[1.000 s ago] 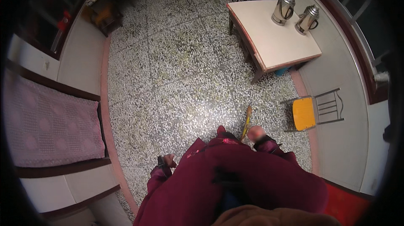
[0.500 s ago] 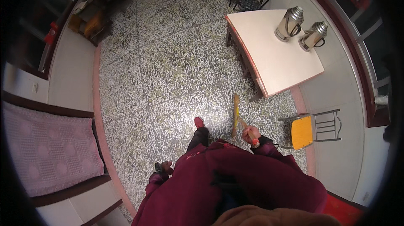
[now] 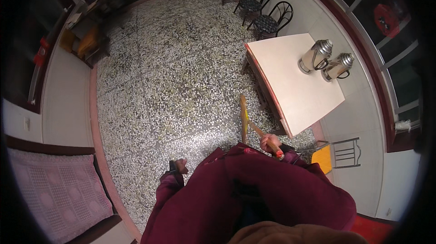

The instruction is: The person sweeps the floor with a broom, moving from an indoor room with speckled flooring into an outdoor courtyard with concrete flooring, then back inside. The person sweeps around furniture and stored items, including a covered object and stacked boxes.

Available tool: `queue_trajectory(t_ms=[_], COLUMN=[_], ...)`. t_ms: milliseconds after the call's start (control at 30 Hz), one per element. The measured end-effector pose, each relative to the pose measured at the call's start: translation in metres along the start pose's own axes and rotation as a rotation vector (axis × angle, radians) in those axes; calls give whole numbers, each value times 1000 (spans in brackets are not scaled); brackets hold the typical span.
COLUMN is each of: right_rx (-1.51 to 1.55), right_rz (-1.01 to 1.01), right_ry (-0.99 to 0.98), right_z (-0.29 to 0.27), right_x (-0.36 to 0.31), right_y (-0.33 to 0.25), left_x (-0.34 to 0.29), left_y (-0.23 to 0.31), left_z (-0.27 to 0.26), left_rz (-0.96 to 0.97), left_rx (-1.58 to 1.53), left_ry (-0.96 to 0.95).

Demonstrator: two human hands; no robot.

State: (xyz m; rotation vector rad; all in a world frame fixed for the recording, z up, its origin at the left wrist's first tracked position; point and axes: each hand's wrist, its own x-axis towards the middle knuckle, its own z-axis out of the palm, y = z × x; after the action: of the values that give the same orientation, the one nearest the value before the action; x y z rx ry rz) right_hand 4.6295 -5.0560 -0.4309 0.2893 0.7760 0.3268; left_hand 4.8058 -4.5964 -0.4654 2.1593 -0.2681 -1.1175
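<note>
Looking straight down here. The right hand [image 3: 269,142] is curled tight round the top of a wooden stick [image 3: 258,130], with the sleeve pulled in close to the body. The stick runs from that fist up and away over the floor [image 3: 172,76] to a longer flat wooden bar [image 3: 244,117] that sits crosswise at its far end, right by the near corner of the counter [image 3: 290,85]; looks like a broom or mop, can't tell which. A bit of red shows at the stick's end just below the fist.

The left hand [image 3: 180,166] hangs low at the side, fingers folded in with something small and dark against them, but I can't tell what it is or whether it's really gripped. It's well apart from the stick.

Two metal flasks [image 3: 324,60] stand near the far edge of the counter. A yellow chair [image 3: 331,156] is just beside the right arm, and a bed [image 3: 54,194] lies off to the left.
</note>
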Motion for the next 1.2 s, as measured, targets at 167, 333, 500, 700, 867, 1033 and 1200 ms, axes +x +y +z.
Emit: queue_trajectory(t_ms=[167, 333, 500, 700, 867, 1033, 1200], right_rx=[-79, -406, -1456, -996, -962, -1882, -2242], right_rz=[-72, -138, -518, -234, -164, -552, -962], right_ry=[65, 95, -125, -149, -7, -65, 178], right_z=[44, 81, 118, 175, 240, 292, 339], right_x=[31, 87, 159, 197, 215, 249, 275], right_y=[-33, -101, -190, -247, -269, -312, -338], left_x=[65, 115, 149, 216, 278, 349, 447], left_y=[23, 80, 138, 132, 131, 133, 157], left_z=[-35, -71, -109, -131, -152, -185, -242], left_rz=[-81, -178, -186, -8, -52, -78, -87], left_rx=[55, -6, 291, 600, 674, 768, 944], left_ry=[-71, -66, -35, -55, -222, -244, -279])
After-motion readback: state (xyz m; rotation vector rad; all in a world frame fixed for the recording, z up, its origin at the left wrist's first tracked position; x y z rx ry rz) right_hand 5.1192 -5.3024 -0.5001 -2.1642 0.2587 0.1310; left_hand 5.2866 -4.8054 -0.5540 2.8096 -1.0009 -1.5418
